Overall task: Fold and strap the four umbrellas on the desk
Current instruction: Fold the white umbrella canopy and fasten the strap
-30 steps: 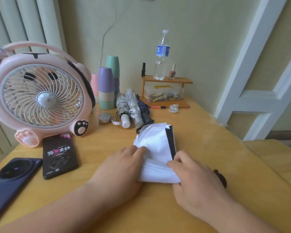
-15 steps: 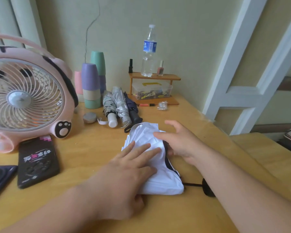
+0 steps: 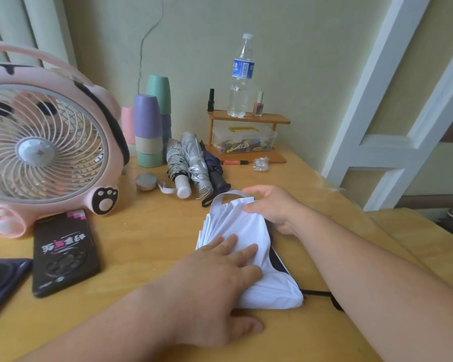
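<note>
While my left hand (image 3: 220, 273) pins the white umbrella (image 3: 249, 231) flat with straight fingers, the pleats want gathering.
Right hand (image 3: 270, 209) grips the far end (strap (image 3: 221, 195) loose); roll tightly before strapping.

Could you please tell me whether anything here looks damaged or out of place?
A thin crack runs up the wall above the stacked cups. On the desk, the white umbrella lies loose, pleats fanned out and strap unfastened, unlike the three rolled umbrellas behind it.

Black phone case (image 3: 63, 253): stylised Chinese characters, not legible.
</note>
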Demonstrator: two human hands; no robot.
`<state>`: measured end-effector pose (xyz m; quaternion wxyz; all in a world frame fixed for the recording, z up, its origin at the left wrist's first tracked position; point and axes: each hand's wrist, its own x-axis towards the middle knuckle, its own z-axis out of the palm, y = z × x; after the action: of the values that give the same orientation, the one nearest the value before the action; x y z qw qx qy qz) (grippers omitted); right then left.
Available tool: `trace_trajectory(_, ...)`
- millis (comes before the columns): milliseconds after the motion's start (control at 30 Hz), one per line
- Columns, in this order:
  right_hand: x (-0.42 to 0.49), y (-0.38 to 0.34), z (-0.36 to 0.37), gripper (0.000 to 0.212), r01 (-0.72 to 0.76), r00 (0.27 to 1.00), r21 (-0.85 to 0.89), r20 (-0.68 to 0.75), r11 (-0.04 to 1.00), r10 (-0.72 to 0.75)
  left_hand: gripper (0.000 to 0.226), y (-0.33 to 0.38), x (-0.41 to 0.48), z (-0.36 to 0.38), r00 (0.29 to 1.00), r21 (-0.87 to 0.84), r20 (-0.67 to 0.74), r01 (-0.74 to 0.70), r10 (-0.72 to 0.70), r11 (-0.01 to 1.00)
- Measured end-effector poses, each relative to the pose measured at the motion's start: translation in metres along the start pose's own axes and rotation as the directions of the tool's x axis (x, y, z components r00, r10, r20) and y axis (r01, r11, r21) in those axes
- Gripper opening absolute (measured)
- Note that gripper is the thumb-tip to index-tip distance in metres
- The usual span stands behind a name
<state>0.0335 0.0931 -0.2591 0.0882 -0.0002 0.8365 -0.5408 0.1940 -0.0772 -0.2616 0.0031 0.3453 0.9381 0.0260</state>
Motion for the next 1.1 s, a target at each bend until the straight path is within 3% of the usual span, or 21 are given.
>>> trace_trajectory(67, 0.001, -0.004, 0.002, 0.040, -0.050, 0.998, 0.041, -0.042, 0.998, 0.052, 0.081, -0.001, 0.002, 0.001, 1.000, 0.022, 0.025, 0.008, -0.008, 1.000)
trace_trajectory(100, 0.002, -0.007, 0.002, 0.044, -0.082, 0.996, 0.148, -0.025, 0.986, 0.087, 0.081, -0.001, 0.002, 0.001, 1.000, 0.040, 0.026, 0.007, -0.008, 0.999)
trace_trajectory(167, -0.001, -0.011, 0.002, 0.060, -0.165, 0.986, 0.438, 0.079, 0.884, 0.144, 0.083, -0.001, 0.003, 0.001, 1.000, 0.063, 0.017, -0.008, 0.007, 0.998)
trace_trajectory(233, -0.006, -0.014, 0.001, 0.075, -0.211, 0.977, 0.617, 0.146, 0.758, 0.154, 0.084, -0.001, 0.003, 0.001, 1.000, 0.067, 0.011, -0.022, 0.021, 0.998)
trace_trajectory(333, -0.012, -0.015, -0.001, 0.086, -0.205, 0.978, 0.677, 0.168, 0.706, 0.123, 0.079, 0.000, 0.003, 0.003, 0.999, 0.065, -0.013, -0.033, 0.034, 0.997)
trace_trajectory(433, -0.019, -0.014, -0.007, 0.075, -0.234, 0.970, 0.510, 0.183, 0.828, 0.162, 0.064, 0.004, 0.005, 0.009, 0.999, 0.090, -0.037, -0.036, 0.039, 0.995)
trace_trajectory(500, -0.026, -0.021, -0.016, 0.049, -0.160, 0.987, 0.141, 0.020, 0.977, 0.159, 0.060, 0.007, 0.005, 0.011, 0.998, 0.099, -0.041, -0.033, 0.037, 0.995)
trace_trajectory(533, -0.032, -0.024, -0.022, 0.037, -0.074, 0.993, -0.172, -0.106, 0.982, 0.056, 0.061, 0.008, 0.005, 0.011, 0.999, 0.085, -0.038, -0.027, 0.031, 0.996)
trace_trajectory(567, -0.041, -0.028, -0.028, 0.030, 0.029, 0.976, -0.462, -0.180, 0.886, -0.125, 0.062, 0.008, 0.004, 0.011, 0.999, 0.062, -0.043, -0.022, 0.025, 0.998)
trace_trajectory(600, -0.058, -0.030, -0.030, 0.026, 0.155, 0.938, -0.615, -0.153, 0.774, -0.310, 0.062, 0.006, 0.004, 0.010, 0.997, 0.041, -0.069, -0.021, 0.023, 0.999)
trace_trajectory(667, -0.107, -0.033, -0.027, 0.023, 0.454, 0.852, -0.633, 0.101, 0.627, -0.514, 0.058, 0.004, 0.003, 0.009, 0.989, 0.006, -0.149, -0.022, 0.023, 1.000)
trace_trajectory(733, -0.153, -0.027, -0.016, 0.034, 0.615, 0.784, -0.622, 0.416, 0.485, -0.461, 0.053, 0.003, 0.002, 0.008, 0.985, 0.000, -0.172, -0.010, 0.010, 1.000)
trace_trajectory(767, -0.167, -0.014, -0.011, 0.044, 0.618, 0.782, -0.677, 0.479, 0.399, -0.398, 0.051, 0.003, 0.002, 0.007, 0.986, -0.010, -0.168, -0.013, 0.011, 1.000)
trace_trajectory(800, -0.175, 0.000, -0.008, 0.051, 0.603, 0.788, -0.714, 0.462, 0.355, -0.408, 0.049, 0.003, 0.000, 0.006, 0.986, -0.033, -0.165, -0.012, 0.006, 0.999)
trace_trajectory(867, -0.178, 0.026, -0.002, 0.042, 0.564, 0.800, -0.727, 0.363, 0.392, -0.478, 0.039, -0.001, -0.007, 0.005, 0.984, -0.072, -0.177, 0.002, -0.014, 0.997)
trace_trajectory(967, -0.166, 0.055, -0.001, 0.031, 0.638, 0.683, -0.686, 0.294, 0.350, -0.668, 0.029, -0.009, -0.020, 0.006, 0.976, -0.053, -0.217, 0.014, -0.025, 0.998)
trace_trajectory(1100, -0.157, 0.064, 0.002, 0.038, 0.648, 0.638, -0.714, 0.320, 0.265, -0.700, 0.044, -0.014, -0.015, 0.019, 0.969, -0.023, -0.245, 0.023, -0.028, 0.999)
